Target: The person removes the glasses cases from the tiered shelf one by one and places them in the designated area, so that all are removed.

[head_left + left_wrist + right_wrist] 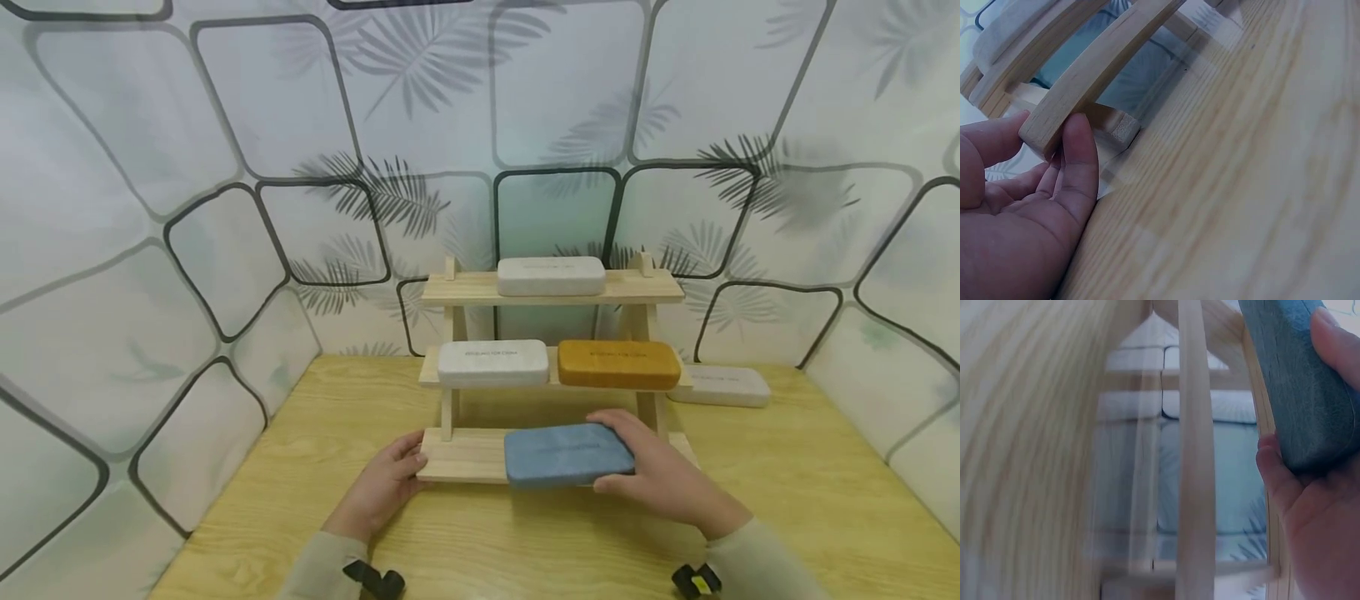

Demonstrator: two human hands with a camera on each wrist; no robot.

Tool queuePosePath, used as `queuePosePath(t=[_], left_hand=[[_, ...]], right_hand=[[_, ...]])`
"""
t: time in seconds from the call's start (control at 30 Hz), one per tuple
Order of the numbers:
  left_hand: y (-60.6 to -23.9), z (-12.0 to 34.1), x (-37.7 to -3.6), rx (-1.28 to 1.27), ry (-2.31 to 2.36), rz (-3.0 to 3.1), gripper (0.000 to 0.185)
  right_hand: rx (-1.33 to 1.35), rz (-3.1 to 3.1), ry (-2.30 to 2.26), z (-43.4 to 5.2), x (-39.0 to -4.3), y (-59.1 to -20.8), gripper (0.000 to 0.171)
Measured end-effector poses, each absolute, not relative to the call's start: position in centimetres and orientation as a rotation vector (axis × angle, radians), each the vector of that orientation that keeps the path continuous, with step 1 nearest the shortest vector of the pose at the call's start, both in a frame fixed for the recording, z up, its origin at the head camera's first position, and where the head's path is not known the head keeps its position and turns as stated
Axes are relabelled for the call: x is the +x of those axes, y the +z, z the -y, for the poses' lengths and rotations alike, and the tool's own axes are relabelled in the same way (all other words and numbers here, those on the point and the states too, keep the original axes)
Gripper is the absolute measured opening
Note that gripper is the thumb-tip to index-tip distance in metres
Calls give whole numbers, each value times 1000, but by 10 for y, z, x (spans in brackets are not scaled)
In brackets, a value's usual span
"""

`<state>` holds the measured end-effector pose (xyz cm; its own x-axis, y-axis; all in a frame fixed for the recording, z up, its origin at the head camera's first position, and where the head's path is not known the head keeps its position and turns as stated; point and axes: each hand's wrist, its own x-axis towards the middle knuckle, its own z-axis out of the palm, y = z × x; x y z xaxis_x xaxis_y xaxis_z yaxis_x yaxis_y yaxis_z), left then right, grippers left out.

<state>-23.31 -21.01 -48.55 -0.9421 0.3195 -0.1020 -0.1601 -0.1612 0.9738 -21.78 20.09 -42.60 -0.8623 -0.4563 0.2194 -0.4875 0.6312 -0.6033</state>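
Near sleeves cut off; blue case in right hand

Gripping the blue case by its right end, over the near shelf of the stand; contact with the wood hard to judge. Pinching that shelf's left end with the left hand, some fingertips out of sight. Farther up: two white cases and an orange case, lettering hard to read. At far right: another white case on the table, left end hidden.
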Motion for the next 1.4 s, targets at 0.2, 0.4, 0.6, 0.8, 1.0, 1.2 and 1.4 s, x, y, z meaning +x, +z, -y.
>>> queuePosePath(t=[0.2,0.4,0.6,0.8,1.0,1.2,1.4], left_hand=[[-485,210,-232,175,2163,-1817,61],[-486,210,-233,164,2163,-1826,60],[-486,212,-232,180,2157,-1821,62],[-487,212,-233,196,2164,-1796,62],[-487,211,-234,180,2167,-1807,62],[-488,211,-234,167,2154,-1828,63],[-488,211,-234,172,2161,-1817,62]], right_hand=[[777,2792,1028,-225,-215,-424,74],[729,2817,1080,-246,-212,-422,73],[694,2822,995,-262,-211,-424,75],[673,2795,932,-277,-208,-426,74],[591,2804,923,-297,-207,-427,75],[520,2840,907,-321,-204,-421,77],[474,2834,863,-349,-201,-419,80]])
